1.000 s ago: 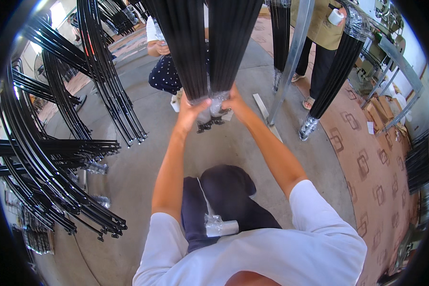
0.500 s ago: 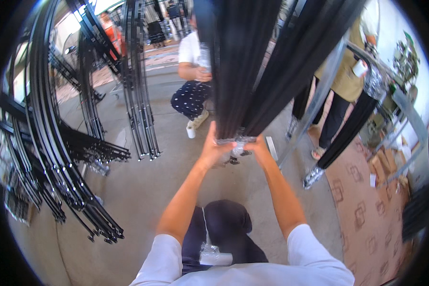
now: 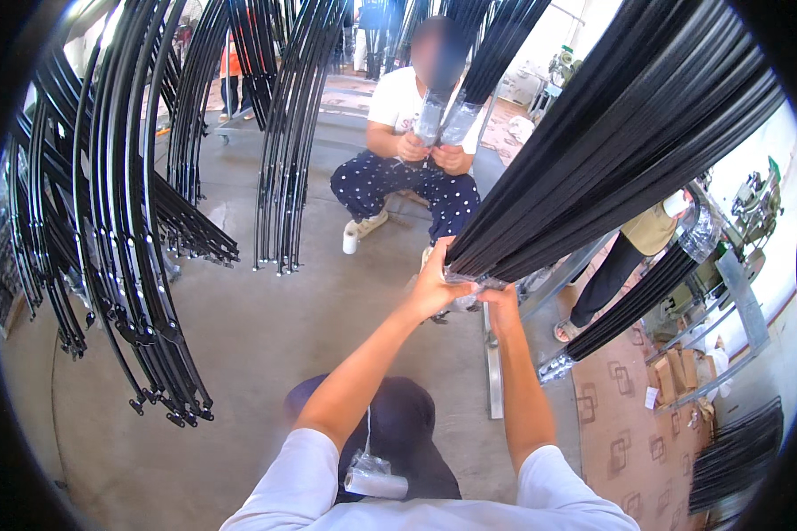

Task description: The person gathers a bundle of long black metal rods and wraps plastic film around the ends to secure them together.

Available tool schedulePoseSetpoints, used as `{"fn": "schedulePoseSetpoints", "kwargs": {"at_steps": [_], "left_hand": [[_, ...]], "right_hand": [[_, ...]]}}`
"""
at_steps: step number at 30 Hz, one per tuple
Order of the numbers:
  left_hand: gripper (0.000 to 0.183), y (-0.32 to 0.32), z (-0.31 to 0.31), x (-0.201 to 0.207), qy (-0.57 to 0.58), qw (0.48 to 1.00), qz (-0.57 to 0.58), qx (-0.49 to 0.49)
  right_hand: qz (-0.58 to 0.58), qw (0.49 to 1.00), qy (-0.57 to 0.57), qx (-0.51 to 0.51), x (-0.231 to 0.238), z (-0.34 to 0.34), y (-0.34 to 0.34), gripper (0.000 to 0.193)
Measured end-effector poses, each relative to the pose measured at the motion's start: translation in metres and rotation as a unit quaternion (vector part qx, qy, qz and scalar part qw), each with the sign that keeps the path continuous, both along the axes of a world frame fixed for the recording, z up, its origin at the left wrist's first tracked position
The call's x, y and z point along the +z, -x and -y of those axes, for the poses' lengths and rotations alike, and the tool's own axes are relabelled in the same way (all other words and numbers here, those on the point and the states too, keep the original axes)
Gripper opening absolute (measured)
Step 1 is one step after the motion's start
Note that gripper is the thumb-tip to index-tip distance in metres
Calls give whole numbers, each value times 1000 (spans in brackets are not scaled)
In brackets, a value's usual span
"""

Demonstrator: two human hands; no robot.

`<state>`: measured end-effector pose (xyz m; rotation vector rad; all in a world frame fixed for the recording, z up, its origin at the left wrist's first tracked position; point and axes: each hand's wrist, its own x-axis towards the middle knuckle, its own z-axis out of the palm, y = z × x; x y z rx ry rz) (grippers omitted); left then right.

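Note:
A large hanging bundle of long black strips (image 3: 602, 150) slants down from the upper right to my hands. Clear plastic film (image 3: 476, 283) covers its lower end. My left hand (image 3: 436, 285) grips that wrapped end from the left, thumb across the front. On the other side my right hand (image 3: 502, 308) is closed round it, its fingers partly hidden behind. Over my lap hangs a small roll of clear film (image 3: 377, 484) with a thin strand rising from it.
Rows of black rods (image 3: 137, 230) hang at the left. Ahead, a squatting co-worker (image 3: 407, 133) holds two film-wrapped bundle ends. Metal frame legs (image 3: 494, 372) stand right of my hands. Another person's leg (image 3: 604, 279) and cardboard boxes (image 3: 677, 372) are further right.
My view has turned, and the bundle now leans further to the upper right. Both hands keep hold of its wrapped end. The co-worker ahead has come into fuller view.

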<state>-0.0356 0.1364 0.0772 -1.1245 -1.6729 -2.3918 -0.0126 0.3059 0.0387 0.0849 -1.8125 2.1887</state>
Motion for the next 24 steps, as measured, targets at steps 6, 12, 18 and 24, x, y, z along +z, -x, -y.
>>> {"fn": "schedulePoseSetpoints", "kwargs": {"at_steps": [6, 12, 18, 24], "left_hand": [[64, 2, 1, -1, -37, 999, -14, -11], [64, 8, 4, -6, -39, 999, -33, 0], [67, 9, 9, -6, -10, 999, -41, 4], [65, 4, 13, -1, -17, 1000, -19, 4]], "right_hand": [[-19, 1000, 7, -11, 13, 14, -9, 70], [-8, 1000, 4, -21, 17, 21, -12, 69], [-12, 1000, 6, -14, 7, 19, -7, 71], [-44, 998, 24, -23, 6, 24, -7, 56]]}}
